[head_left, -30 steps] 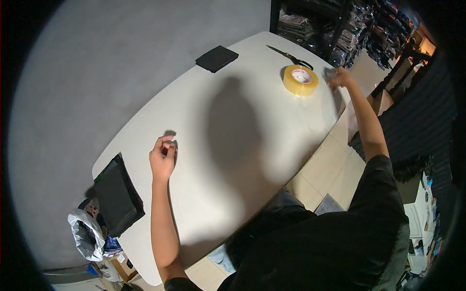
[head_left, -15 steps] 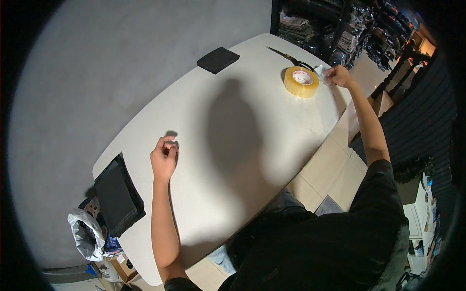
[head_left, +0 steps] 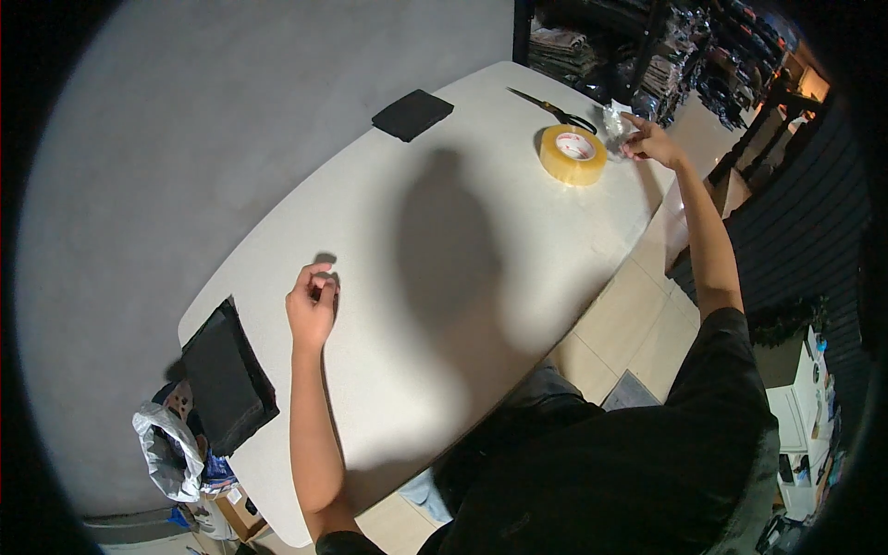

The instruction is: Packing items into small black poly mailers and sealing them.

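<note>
At the far right of the white table, my right hand [head_left: 650, 144] has its fingers apart, the tips touching or just beside a crumpled piece of clear plastic [head_left: 616, 122]. A large roll of clear yellowish tape [head_left: 573, 157] lies to the left of this plastic. Behind the roll are black-handled scissors [head_left: 553, 110], blades pointing away to the left. My left hand [head_left: 311, 307] is over the left part of the table, fingers loosely bent and apart, with nothing seen in them. Left of that forearm lies a stack of black flat sheets or bags [head_left: 231, 375].
A small folded black item [head_left: 413, 116] lies at the table's far edge by the grey wall. Below the left edge hangs a whitish plastic bag [head_left: 168, 453], with a cardboard box [head_left: 239, 511] under it. Dark shelves [head_left: 601, 42] with wrapped goods stand beyond the far end.
My right hand's fingers have spread from a pinch on the clear plastic, which now stands out more, beside the tape roll. My left hand stays in place.
</note>
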The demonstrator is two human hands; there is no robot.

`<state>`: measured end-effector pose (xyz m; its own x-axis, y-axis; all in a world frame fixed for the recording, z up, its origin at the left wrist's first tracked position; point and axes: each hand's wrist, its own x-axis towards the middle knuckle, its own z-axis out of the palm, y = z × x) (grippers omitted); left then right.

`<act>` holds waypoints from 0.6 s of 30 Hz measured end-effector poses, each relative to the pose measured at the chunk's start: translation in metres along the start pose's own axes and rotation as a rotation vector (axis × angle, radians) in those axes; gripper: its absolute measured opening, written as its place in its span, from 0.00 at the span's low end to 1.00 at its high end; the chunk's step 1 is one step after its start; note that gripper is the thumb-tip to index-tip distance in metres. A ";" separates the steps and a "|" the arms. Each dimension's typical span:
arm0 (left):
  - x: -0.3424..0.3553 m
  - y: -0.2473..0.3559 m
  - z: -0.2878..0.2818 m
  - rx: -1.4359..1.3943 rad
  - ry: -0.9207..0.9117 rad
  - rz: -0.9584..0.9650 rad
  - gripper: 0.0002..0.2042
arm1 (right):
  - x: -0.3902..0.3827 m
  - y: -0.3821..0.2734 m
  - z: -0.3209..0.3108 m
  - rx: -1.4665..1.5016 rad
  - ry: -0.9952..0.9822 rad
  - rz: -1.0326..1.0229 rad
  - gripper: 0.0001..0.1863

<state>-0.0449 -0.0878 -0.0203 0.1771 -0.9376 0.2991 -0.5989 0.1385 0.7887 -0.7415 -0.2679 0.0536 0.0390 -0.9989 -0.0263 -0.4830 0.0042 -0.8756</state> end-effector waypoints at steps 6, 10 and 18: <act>0.001 0.007 0.005 0.022 -0.016 0.000 0.12 | -0.008 0.000 -0.003 0.098 -0.188 0.165 0.46; 0.000 0.002 -0.002 0.048 -0.009 -0.020 0.12 | 0.002 0.012 0.014 -0.218 -0.092 0.142 0.47; -0.001 0.006 -0.002 -0.005 -0.009 -0.015 0.11 | 0.014 0.030 0.015 -0.331 0.039 0.111 0.41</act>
<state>-0.0469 -0.0851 -0.0149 0.1792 -0.9423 0.2828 -0.5922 0.1263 0.7959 -0.7425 -0.2808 0.0196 -0.0599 -0.9943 -0.0886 -0.7402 0.1038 -0.6643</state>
